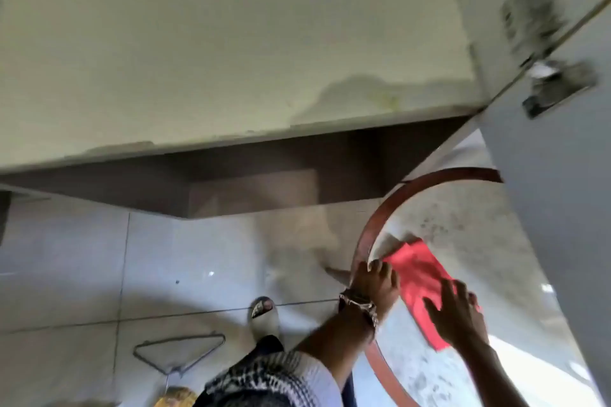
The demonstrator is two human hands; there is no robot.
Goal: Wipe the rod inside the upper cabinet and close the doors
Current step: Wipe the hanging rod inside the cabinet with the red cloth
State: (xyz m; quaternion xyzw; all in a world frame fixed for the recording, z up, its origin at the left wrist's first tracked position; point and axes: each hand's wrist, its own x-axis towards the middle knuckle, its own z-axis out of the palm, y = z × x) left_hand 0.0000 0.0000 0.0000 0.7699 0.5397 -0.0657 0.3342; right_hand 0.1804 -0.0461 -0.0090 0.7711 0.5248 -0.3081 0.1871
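Observation:
A red cloth (pixel 418 277) lies on a round table with a speckled top and a brown rim (pixel 370 228), low at the right. My right hand (pixel 458 314) lies on the cloth's near end with its fingers spread over it. My left hand (pixel 375 279), a watch on its wrist, rests on the table just inside the rim, its fingertips at the cloth's corner. The cabinet's cream bottom panel (pixel 215 53) fills the upper view. Its open grey door (pixel 555 208) hangs at the right on a blurred hinge (pixel 558 82). No rod is in view.
Below lies a grey tiled floor (pixel 82 268). On it are a wire hanger (pixel 178 353) and my foot in a sandal (pixel 264 317). A dark brown recess (pixel 251 182) runs under the cabinet's front edge. A yellow object (pixel 175 398) shows at the bottom edge.

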